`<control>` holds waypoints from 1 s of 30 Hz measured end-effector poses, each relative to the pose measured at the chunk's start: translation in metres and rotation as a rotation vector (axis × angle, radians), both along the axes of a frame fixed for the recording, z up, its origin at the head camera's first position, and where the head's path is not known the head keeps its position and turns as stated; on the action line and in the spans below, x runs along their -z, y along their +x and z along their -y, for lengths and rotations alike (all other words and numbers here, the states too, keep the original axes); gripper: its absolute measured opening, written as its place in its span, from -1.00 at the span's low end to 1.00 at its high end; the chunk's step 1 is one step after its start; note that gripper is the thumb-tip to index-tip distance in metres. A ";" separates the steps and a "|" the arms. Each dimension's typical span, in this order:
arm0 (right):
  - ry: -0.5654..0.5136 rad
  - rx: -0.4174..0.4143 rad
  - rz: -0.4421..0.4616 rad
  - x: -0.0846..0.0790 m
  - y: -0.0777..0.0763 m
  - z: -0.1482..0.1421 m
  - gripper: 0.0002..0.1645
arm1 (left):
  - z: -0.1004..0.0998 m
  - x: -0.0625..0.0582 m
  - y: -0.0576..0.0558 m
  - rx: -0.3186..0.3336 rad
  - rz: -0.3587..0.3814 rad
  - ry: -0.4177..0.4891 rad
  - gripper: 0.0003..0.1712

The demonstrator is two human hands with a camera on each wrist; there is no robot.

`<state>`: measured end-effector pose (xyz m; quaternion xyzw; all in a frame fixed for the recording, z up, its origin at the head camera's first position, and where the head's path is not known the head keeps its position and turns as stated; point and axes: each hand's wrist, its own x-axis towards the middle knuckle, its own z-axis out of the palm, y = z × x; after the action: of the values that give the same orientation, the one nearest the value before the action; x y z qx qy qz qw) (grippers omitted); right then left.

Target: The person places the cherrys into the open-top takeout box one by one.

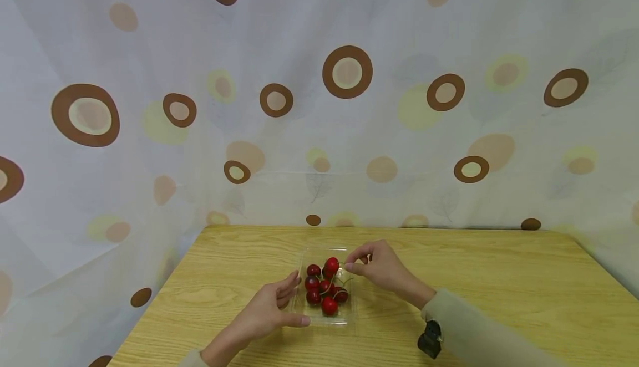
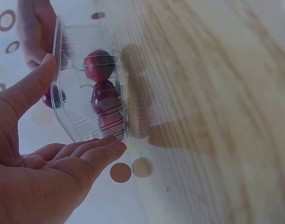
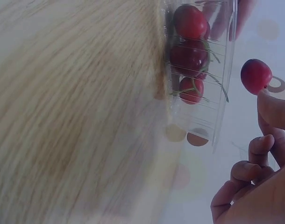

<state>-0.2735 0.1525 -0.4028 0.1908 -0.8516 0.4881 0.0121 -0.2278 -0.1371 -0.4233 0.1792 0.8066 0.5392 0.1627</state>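
A clear plastic box [image 1: 344,320] with several red cherries [image 1: 313,296] in it stands on the table. Above its rim hangs one cherry [image 3: 256,76], which my right hand [image 1: 381,267] pinches by the stem between thumb and forefinger; the other fingers of that hand are curled. That same cherry [image 2: 53,97] shows beyond the rim in the left wrist view. My left hand [image 1: 267,309] lies at the box's left near corner, fingers fairly straight along the left side and thumb along the near side. Whether it presses the wall is hard to tell.
The wooden table [image 1: 449,278] reaches back to a pale curtain [image 1: 309,134] printed with brown, beige and yellow ovals. A black device [image 1: 430,339] is strapped at the right sleeve. Green stems [image 3: 217,56] stick up among the cherries in the box.
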 end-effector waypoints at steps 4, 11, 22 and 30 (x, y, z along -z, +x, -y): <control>0.000 0.023 0.008 0.001 0.001 0.005 -0.91 | 0.000 0.000 0.000 0.000 0.001 0.002 0.19; 0.007 0.037 -0.006 0.006 -0.003 0.013 -0.92 | 0.001 0.000 0.002 0.005 0.016 0.021 0.18; 0.059 0.085 0.001 0.008 0.001 0.002 -0.88 | -0.001 0.001 0.000 0.010 0.004 0.002 0.20; 0.135 0.082 -0.111 -0.010 0.024 -0.031 -0.67 | 0.011 -0.007 -0.003 -0.053 -0.047 -0.024 0.08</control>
<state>-0.2496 0.1838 -0.3924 0.1828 -0.8876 0.4174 0.0666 -0.2303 -0.1484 -0.4160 0.1687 0.8211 0.5292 0.1315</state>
